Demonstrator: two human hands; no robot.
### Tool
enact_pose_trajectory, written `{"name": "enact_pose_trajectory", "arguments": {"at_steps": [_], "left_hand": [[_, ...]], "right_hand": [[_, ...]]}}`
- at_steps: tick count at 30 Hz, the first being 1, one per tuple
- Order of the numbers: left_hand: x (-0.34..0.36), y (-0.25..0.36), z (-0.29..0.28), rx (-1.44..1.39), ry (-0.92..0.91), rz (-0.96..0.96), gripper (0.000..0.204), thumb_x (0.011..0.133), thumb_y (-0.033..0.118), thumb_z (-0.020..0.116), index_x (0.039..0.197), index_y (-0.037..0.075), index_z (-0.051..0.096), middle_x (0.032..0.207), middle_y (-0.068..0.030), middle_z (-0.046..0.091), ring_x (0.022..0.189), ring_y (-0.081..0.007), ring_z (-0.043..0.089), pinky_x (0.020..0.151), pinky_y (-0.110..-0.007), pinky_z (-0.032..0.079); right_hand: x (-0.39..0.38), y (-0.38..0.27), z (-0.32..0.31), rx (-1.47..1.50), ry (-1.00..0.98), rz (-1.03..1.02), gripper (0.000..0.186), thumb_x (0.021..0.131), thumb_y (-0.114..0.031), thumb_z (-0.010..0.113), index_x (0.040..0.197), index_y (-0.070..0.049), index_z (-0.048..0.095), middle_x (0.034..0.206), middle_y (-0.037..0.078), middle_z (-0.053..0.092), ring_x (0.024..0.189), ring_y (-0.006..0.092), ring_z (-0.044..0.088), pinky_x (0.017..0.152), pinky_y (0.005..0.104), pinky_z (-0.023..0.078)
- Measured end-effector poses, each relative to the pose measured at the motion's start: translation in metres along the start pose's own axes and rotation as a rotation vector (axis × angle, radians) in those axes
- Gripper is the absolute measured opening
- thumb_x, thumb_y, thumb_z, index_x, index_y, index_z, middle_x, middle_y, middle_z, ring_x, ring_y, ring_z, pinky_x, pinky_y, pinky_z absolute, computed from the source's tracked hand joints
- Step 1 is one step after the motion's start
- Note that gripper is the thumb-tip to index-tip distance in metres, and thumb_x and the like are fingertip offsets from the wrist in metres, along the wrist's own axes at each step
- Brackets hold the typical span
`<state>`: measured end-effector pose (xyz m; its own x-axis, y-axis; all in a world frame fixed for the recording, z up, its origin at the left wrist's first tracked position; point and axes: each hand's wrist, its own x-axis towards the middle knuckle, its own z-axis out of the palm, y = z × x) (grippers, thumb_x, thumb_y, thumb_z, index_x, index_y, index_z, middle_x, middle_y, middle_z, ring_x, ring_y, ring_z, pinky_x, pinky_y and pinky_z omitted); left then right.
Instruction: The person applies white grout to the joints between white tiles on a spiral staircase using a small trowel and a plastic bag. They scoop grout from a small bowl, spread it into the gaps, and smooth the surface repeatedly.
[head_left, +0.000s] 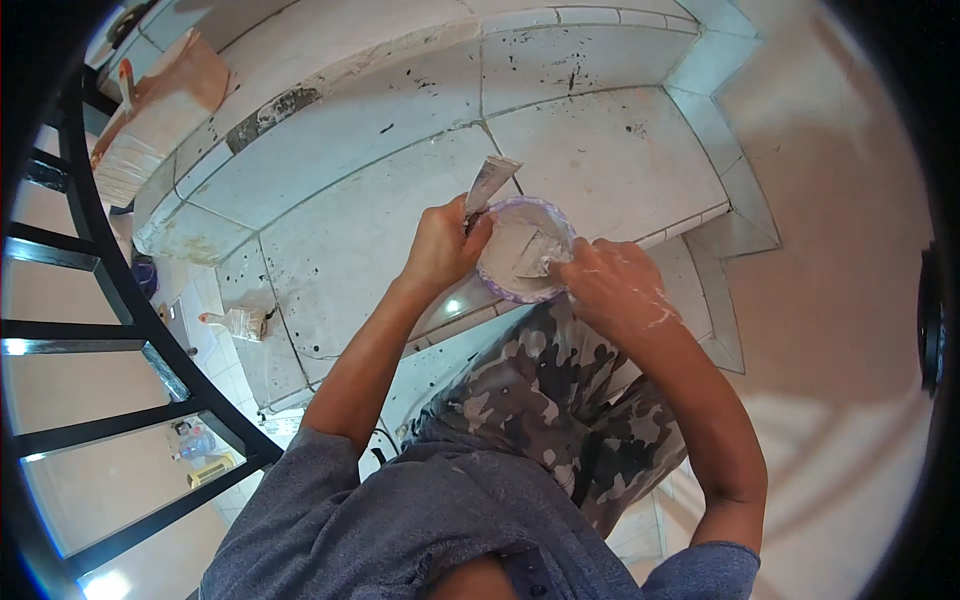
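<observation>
Tiled stair treads [380, 180] spread beneath a small purple-rimmed bowl [524, 250] of pale paste, held above the person's camouflage-clad knee [560, 400]. At the bowl's left rim, the left hand [440, 248] is clenched around a putty knife [490, 182] — blade pointing away. At its right rim, the paste-smeared right hand [610, 285] works what looks like a second scraper [540, 262] inside.
</observation>
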<state>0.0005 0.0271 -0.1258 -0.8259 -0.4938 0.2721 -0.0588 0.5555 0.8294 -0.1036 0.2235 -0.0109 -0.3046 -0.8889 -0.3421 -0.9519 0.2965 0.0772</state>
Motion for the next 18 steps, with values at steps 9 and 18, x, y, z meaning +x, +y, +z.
{"name": "enact_pose_trajectory", "arguments": {"at_steps": [9,18], "left_hand": [[0.026,-0.023,-0.010,-0.131,-0.224,0.001,0.021,0.095,0.018,0.066,0.104,-0.001,0.069,0.078,-0.0129,0.067,0.070,-0.0164,0.059,0.070,-0.032,0.050],[0.037,-0.013,-0.018,-0.140,-0.395,-0.106,0.020,0.097,0.015,0.065,0.107,-0.001,0.071,0.089,-0.0022,0.071,0.080,-0.0085,0.057,0.075,-0.029,0.050]], "right_hand": [[0.007,0.000,0.005,0.161,0.142,0.012,0.044,0.082,-0.005,0.063,0.123,-0.019,0.070,0.101,0.011,0.064,0.100,0.0277,0.067,0.083,0.0420,0.054],[0.015,-0.030,0.018,0.025,0.052,-0.026,0.039,0.088,-0.011,0.060,0.127,-0.013,0.065,0.105,0.016,0.065,0.096,0.0299,0.070,0.080,0.0415,0.056]]}}
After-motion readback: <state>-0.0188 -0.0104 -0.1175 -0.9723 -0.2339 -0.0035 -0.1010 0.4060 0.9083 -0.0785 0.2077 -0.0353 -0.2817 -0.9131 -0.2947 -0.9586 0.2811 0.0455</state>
